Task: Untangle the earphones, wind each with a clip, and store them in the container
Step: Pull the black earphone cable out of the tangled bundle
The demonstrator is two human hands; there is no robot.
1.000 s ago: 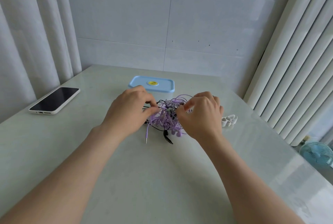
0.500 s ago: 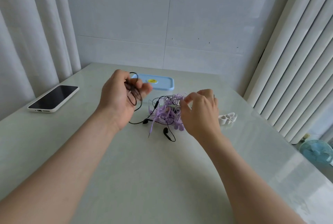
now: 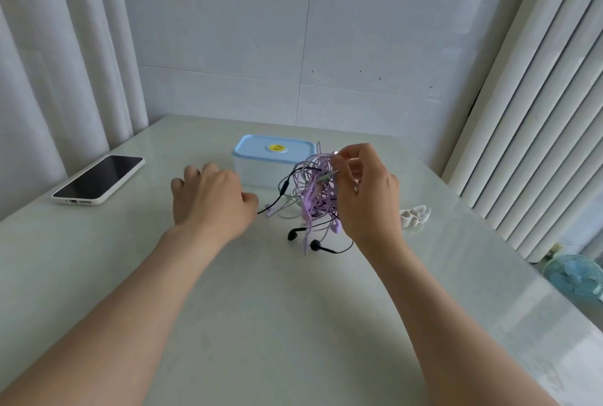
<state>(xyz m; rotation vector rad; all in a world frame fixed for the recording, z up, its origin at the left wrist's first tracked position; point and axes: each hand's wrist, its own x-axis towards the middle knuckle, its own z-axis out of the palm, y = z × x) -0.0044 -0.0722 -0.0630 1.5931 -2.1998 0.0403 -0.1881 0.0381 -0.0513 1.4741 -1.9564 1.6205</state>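
Pinching the earphone tangle (image 3: 310, 197) aloft, the right hand (image 3: 368, 200) lets a black cord (image 3: 283, 189) trail leftward to the left hand (image 3: 208, 200), grip hidden

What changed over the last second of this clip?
The left hand, which had lifted black cord loops, came down beside the tangle of earphones; whether it still holds cord is unclear. The right hand kept pinching the tangle and raised it. The phone, container and clips stayed put.
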